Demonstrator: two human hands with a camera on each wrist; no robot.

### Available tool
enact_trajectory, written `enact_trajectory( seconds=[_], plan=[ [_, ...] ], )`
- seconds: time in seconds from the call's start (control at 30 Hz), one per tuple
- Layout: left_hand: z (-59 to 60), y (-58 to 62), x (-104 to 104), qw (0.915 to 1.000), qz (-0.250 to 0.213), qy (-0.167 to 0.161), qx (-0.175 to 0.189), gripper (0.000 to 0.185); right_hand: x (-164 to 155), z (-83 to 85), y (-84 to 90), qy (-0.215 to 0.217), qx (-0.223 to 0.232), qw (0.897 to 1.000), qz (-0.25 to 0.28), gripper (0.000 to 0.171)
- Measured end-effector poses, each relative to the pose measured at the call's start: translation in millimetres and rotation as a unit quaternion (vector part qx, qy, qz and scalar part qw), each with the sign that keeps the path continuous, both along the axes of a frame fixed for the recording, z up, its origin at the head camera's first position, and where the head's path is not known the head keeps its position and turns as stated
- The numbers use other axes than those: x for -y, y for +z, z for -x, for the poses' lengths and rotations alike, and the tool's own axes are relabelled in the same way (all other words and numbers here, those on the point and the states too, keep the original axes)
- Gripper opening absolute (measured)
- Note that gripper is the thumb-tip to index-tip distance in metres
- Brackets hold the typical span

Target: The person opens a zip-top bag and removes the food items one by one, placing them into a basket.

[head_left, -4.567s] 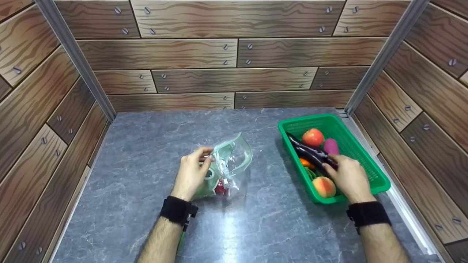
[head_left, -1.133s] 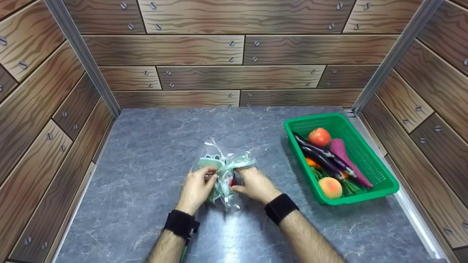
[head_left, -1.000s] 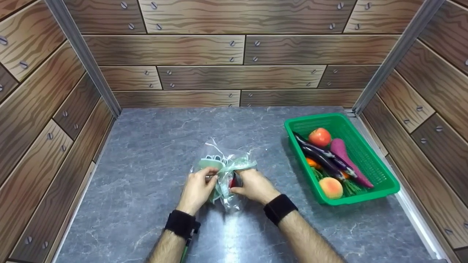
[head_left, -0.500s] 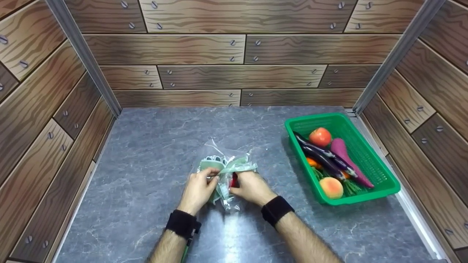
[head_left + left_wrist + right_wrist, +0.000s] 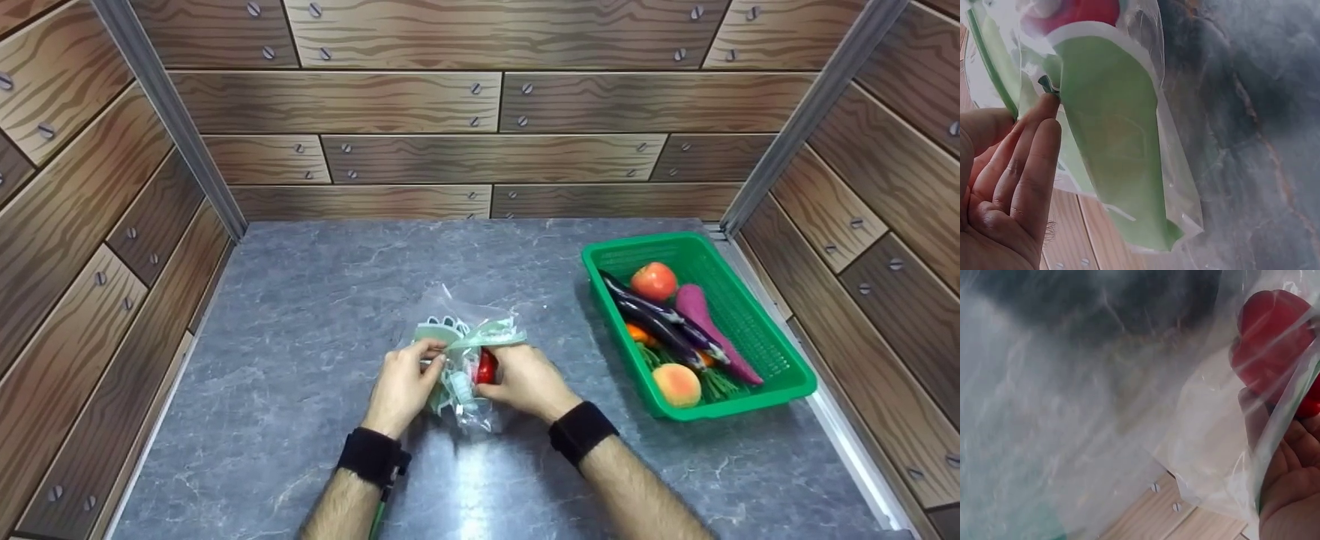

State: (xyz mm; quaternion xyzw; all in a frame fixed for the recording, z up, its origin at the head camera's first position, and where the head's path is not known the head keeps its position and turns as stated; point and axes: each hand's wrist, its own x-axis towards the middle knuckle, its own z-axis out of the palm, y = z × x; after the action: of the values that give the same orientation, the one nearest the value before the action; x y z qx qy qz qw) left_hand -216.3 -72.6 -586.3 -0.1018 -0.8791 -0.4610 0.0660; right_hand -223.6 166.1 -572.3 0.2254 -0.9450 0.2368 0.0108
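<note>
A clear plastic zip bag [image 5: 491,330] with a pale green cartoon print stands mid-table between the two hands. My left hand [image 5: 401,386] pinches the rim of its mouth between thumb and fingers; the left wrist view shows the bag's green printed side [image 5: 1112,140] hanging beside the fingers. Reaching into the mouth from the right, my right hand [image 5: 529,379] holds a glossy red bell pepper [image 5: 486,366]. In the right wrist view the lobed pepper [image 5: 1272,337] shows through the film, with fingertips below it, inside the bag.
At the right stands a green plastic basket [image 5: 795,382]. It holds a tomato [image 5: 654,281], dark eggplants [image 5: 652,319], a long purple sweet potato [image 5: 697,307], a peach [image 5: 677,386], orange items and green stalks. Wood-patterned walls [image 5: 405,105] enclose the grey table [image 5: 315,300].
Seconds ago my right hand was in the basket; it then moved left into the bag. Over the last second it shifts slightly, and more of the red pepper shows. My left hand stays at the rim.
</note>
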Motion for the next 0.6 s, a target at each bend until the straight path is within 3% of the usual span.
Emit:
enact_trajectory(
  seconds=[0.27,0.5,0.6],
  plan=[
    [3.2,8.7,3,0.9996,-0.017,0.021,0.005,0.023,-13,-1.9,20.4,0.006,-0.014,1.000,0.022,0.052],
    [5.6,11.8,6,0.9993,-0.016,0.032,-0.007,0.024,-24,-5.1,31.1,0.025,-0.070,0.997,0.023,0.047],
    [6.0,12.8,9,0.9989,-0.015,0.041,-0.015,0.023,-31,-5.3,35.7,0.036,-0.093,0.994,0.034,0.053]
  ],
)
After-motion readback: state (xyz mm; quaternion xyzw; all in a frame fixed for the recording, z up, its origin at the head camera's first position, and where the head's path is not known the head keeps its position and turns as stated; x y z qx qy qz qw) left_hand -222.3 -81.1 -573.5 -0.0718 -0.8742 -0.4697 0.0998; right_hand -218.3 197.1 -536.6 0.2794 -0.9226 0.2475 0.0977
